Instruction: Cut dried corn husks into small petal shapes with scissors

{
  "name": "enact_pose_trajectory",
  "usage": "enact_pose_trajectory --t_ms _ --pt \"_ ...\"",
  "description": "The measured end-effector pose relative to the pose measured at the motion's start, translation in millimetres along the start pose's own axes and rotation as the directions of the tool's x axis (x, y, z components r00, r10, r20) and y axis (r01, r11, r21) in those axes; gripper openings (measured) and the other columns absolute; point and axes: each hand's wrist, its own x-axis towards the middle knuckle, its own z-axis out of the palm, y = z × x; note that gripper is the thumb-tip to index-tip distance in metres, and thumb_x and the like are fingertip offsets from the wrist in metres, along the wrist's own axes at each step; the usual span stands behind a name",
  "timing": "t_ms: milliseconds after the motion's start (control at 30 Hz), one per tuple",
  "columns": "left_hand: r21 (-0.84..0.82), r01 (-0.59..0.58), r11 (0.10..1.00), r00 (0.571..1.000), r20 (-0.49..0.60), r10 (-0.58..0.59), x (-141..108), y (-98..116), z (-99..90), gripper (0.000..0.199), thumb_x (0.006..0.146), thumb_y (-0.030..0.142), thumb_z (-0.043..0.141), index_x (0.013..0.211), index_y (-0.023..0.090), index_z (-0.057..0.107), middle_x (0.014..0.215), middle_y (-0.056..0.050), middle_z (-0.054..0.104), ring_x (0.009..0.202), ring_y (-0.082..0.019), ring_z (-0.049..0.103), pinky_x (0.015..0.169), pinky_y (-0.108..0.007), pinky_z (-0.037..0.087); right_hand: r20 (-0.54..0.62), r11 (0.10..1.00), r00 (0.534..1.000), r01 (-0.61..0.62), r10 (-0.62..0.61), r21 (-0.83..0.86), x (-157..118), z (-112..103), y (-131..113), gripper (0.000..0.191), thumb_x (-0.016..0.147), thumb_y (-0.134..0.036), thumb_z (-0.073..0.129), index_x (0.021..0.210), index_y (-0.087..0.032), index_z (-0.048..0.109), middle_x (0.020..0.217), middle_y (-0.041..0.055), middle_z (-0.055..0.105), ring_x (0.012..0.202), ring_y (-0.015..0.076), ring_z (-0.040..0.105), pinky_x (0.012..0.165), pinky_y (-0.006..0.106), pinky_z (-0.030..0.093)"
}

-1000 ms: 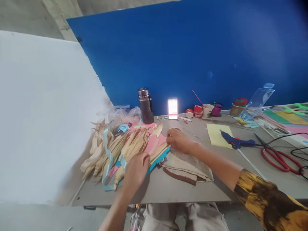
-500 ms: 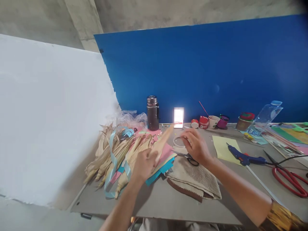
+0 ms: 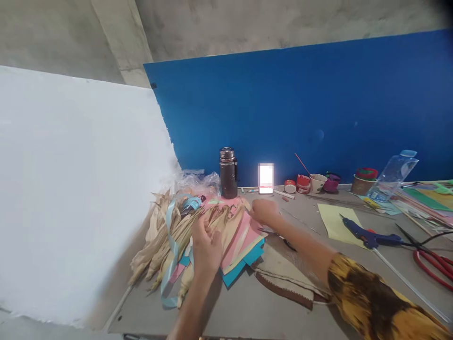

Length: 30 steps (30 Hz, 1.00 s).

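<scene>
- The person's left hand (image 3: 207, 243) is over the near right part of the dried husks (image 3: 159, 236), palm turned inward, its fingers loosely curved and open, with the thumb apart from them.
- The right hand (image 3: 264, 212) reaches to the far edge of the pink paper (image 3: 240, 238), fingers bent together; it is blurred, so whether they grip a husk cannot be told.
- The husks lie in a fanned heap on the left side of the table (image 3: 148, 316), partly on the pink paper, with a light blue ribbon (image 3: 171, 226) across them.
- Blue paper (image 3: 244, 264) sticks out from beneath the pink, near a folded cloth (image 3: 286, 269).
- A dark flask (image 3: 228, 174) stands upright behind the heap, left of a lit phone (image 3: 266, 179).
- A blue glue gun (image 3: 370, 236) lies partly over yellow paper (image 3: 334, 219), beside red-handled scissors (image 3: 433, 262).
</scene>
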Motion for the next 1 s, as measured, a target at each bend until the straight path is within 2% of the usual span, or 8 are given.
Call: enact_pose_trajectory --t_ms 67,133,200,267,300,400,800,1000 --pt "0.019 -0.14 0.99 0.985 -0.095 0.142 0.5 13.2 2.1 0.041 0.079 0.026 0.053 0.118 0.016 0.059 0.113 -0.014 0.06 0.11 -0.03 0.054 0.095 -0.047 0.043 -0.112 0.993 0.99 -0.069 0.08 0.096 -13.3 -10.8 17.8 0.028 0.089 -0.026 0.045 0.087 -0.012 0.069 0.09 0.0185 0.07 0.087 0.0301 0.066 0.072 0.037 0.046" --pt "-0.103 -0.134 0.986 0.99 0.032 0.138 1.0 32.4 12.0 0.03 0.082 0.03 0.053 0.107 0.018 0.065 0.106 -0.013 0.063 0.106 -0.029 0.056 0.093 -0.044 0.045 -0.187 0.976 0.976 -0.068 0.107 0.207 -30.1 -19.1 31.3 0.032 0.092 -0.03 0.039 0.085 -0.015 0.066 0.082 0.0118 0.069 0.08 0.0235 0.065 0.069 0.03 0.046" --pt "-0.281 0.059 0.958 0.937 0.348 0.044 2.7 53.8 31.0 0.026 0.082 0.037 0.057 0.096 0.019 0.068 0.095 -0.011 0.066 0.09 -0.025 0.06 0.08 -0.037 0.05 -0.223 0.951 0.97 -0.026 0.099 0.308 -47.6 -22.3 37.9 0.038 0.095 -0.036 0.033 0.086 -0.016 0.063 0.074 0.0063 0.066 0.068 0.0175 0.062 0.061 0.025 0.045" --pt "-0.395 0.298 0.869 0.815 0.579 -0.016 6.5 72.0 55.8 0.03 0.08 0.046 0.059 0.087 0.017 0.068 0.087 -0.009 0.065 0.078 -0.021 0.06 0.066 -0.031 0.05 -0.23 0.904 0.97 0.028 0.079 0.427 -63.2 -21.8 39.7 0.041 0.096 -0.043 0.03 0.084 -0.017 0.06 0.062 0.0016 0.06 0.055 0.0137 0.054 0.052 0.022 0.041" --pt "-0.441 0.376 0.815 0.778 0.628 -0.019 9.1 78.5 68.5 0.033 0.078 0.048 0.06 0.083 0.016 0.067 0.081 -0.007 0.064 0.073 -0.019 0.059 0.061 -0.028 0.049 -0.216 0.787 0.975 0.09 0.056 0.61 -69.7 -21.1 40.2 0.039 0.094 -0.046 0.036 0.08 -0.017 0.058 0.058 0.0001 0.056 0.051 0.0125 0.049 0.048 0.022 0.038" --pt "-0.49 0.386 0.781 0.791 0.612 -0.006 16.0 85.6 99.6 0.032 0.073 0.046 0.064 0.068 0.016 0.059 0.063 -0.001 0.055 0.056 -0.013 0.05 0.052 -0.024 0.042 -0.143 0.543 0.988 0.155 -0.065 0.825 -81.2 -21.5 44.9 0.032 0.085 -0.046 0.055 0.069 -0.018 0.058 0.058 -0.001 0.055 0.05 0.0108 0.046 0.048 0.022 0.034" --pt "-0.325 0.174 0.93 0.773 0.63 0.076 -13.2 76.1 119.6 0.046 0.083 0.052 0.054 0.053 0.017 0.049 0.051 0.004 0.036 0.05 -0.009 0.031 0.047 -0.023 0.023 -0.273 0.514 0.947 0.151 0.17 0.844 -65.2 -10.4 64.9 0.038 0.087 -0.044 0.053 0.058 -0.019 0.049 0.053 -0.0036 0.045 0.05 0.01 0.039 0.049 0.024 0.031" --pt "-0.356 0.195 0.914 0.805 0.591 0.058 -15.5 74.4 118.2 0.041 0.083 0.048 0.056 0.058 0.016 0.058 0.05 0.003 0.044 0.048 -0.009 0.036 0.046 -0.022 0.026 -0.248 0.564 0.965 0.157 0.087 0.811 -74.5 -18.9 69.3 0.04 0.091 -0.045 0.047 0.06 -0.019 0.049 0.053 -0.0031 0.048 0.049 0.01 0.041 0.05 0.024 0.031"
